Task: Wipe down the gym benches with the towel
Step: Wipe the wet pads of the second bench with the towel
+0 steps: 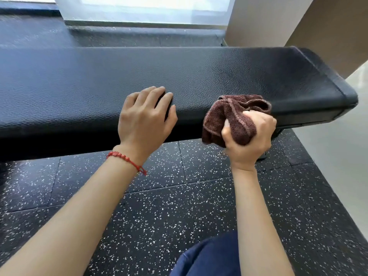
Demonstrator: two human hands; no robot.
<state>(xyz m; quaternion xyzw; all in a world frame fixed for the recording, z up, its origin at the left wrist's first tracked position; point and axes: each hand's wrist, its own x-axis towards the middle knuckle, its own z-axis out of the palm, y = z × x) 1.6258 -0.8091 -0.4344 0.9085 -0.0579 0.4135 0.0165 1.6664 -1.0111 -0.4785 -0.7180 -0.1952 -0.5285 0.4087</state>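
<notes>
A long black padded gym bench with pebbled vinyl [199, 76] runs across the room from the left side to a rounded end at the right, where a stitched seam follows the corner. Its near edge faces the person, and both hands are at that edge.

The left hand [145, 116] lies on the bench top near the front edge, palm down, fingers straight and a little spread, holding nothing. A red beaded string bracelet [127, 159] circles that wrist.

The right hand [249, 136] is just to the right, fist closed tightly round a crumpled dark brown terry towel [229, 118]. The towel bunches out above and to the left of the fist, against the bench's front edge and side face; its upper folds reach the top surface near the edge. The two hands are near each other but apart, with bare vinyl between them.

Most of the bench top is uncovered: a long stretch to the left of the left hand, the whole far half, and a shorter stretch to the right end.

Below lies black rubber tile flooring speckled white [159, 206]. A dark blue trouser knee [209, 259] shows at the bottom.
</notes>
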